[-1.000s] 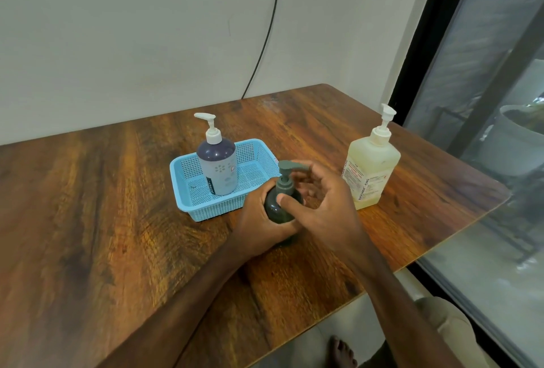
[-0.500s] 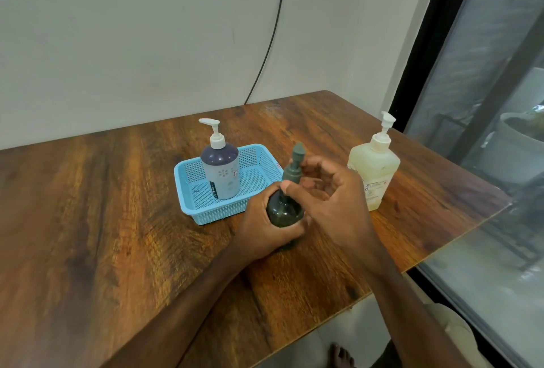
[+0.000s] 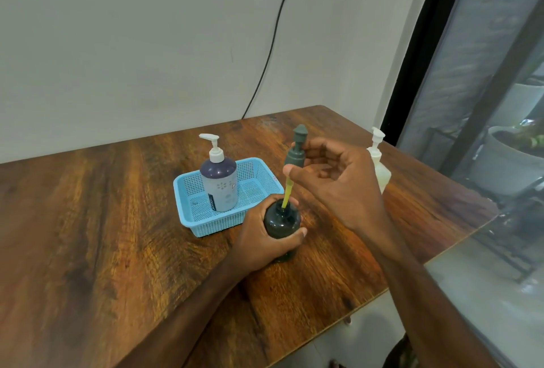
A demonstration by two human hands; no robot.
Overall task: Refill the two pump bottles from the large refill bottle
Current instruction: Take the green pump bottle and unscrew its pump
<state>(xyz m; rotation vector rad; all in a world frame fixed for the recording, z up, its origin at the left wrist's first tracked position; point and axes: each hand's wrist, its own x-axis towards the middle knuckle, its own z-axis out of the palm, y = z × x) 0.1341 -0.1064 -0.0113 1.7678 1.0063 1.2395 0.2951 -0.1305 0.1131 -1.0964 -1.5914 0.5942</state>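
Observation:
A dark green pump bottle (image 3: 282, 222) stands on the wooden table (image 3: 88, 235), and my left hand (image 3: 259, 241) is wrapped around its body. My right hand (image 3: 332, 182) holds its grey-green pump head (image 3: 296, 148) lifted above the neck. The pump's yellowish dip tube (image 3: 287, 194) still reaches down into the bottle's opening. A second pump bottle (image 3: 218, 179), purple on top with a white pump, stands in a light blue basket (image 3: 188, 206) behind. The large pale yellow refill bottle (image 3: 378, 158) stands to the right, partly hidden by my right hand.
The table's right and near edges drop off close to the bottles. A black cable (image 3: 270, 44) runs down the white wall behind. A glass door with a dark frame (image 3: 424, 44) is at the right, with a plant pot (image 3: 512, 158) beyond it.
My right hand has unscrewed the pump head and raised it, drawing the dip tube partly out of the dark bottle. My left hand has kept its grip on the bottle.

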